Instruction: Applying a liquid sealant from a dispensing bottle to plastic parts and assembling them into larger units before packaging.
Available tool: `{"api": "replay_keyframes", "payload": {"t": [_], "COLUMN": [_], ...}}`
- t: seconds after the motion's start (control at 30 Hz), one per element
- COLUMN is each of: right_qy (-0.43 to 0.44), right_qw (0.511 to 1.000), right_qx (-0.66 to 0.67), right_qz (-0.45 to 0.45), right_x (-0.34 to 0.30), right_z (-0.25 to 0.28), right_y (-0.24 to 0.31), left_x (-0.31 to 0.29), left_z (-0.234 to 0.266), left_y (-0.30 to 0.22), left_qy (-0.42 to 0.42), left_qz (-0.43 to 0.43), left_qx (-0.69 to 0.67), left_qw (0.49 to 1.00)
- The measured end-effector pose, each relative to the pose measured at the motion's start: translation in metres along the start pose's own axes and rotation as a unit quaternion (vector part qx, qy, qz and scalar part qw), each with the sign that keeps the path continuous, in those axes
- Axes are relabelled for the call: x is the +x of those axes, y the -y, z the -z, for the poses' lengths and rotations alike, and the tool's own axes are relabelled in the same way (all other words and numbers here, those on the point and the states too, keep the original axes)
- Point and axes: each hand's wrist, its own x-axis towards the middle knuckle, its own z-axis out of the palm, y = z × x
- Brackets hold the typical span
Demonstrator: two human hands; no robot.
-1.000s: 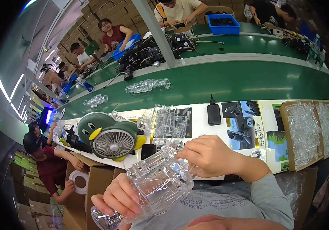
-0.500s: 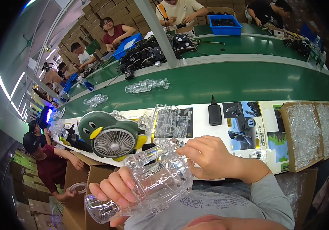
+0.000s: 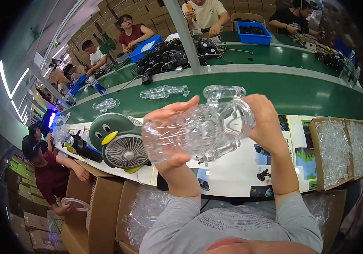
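both hands, left (image 3: 169,127) and right (image 3: 265,120), are clamping the clear shell (image 3: 202,127), holding it up for inspection; turning it over seems next.

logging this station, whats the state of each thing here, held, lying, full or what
clear plastic shell: held up off the bench, lying sideways
left hand: gripping the shell's left end
right hand: gripping the shell's right end
penguin desk fan: standing on the bench, blades too blurred to tell
cardboard tray: full of clear parts
blue bin: holding dark parts
conveyor belt: carrying two clear pieces
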Motion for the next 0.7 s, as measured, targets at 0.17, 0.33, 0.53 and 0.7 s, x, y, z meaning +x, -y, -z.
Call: {"api": "replay_keyframes", "payload": {"t": [0.17, 0.33, 0.53, 0.7], "right_qy": [0.029, 0.008, -0.119, -0.161], "right_qw": [0.994, 0.995, 0.981, 0.971], "right_qx": [-0.011, 0.101, 0.146, 0.168], "right_qz": [-0.1, -0.019, 0.049, 0.05], "right_x": [-0.005, -0.004, -0.006, -0.008], "right_z": [0.021, 0.028, -0.014, -0.024], "right_y": [0.001, 0.018, 0.014, 0.006], "left_x": [0.001, -0.003, -0.008, -0.008], "left_z": [-0.016, -0.023, -0.042, -0.041], "left_y": [0.011, 0.038, 0.053, 0.057], "left_qy": [-0.006, 0.091, 0.095, 0.115], "left_qz": [-0.007, -0.025, 0.013, 0.02], "left_qx": [0.095, 0.38, 0.366, 0.337], "left_qw": [0.995, 0.92, 0.926, 0.934]}}
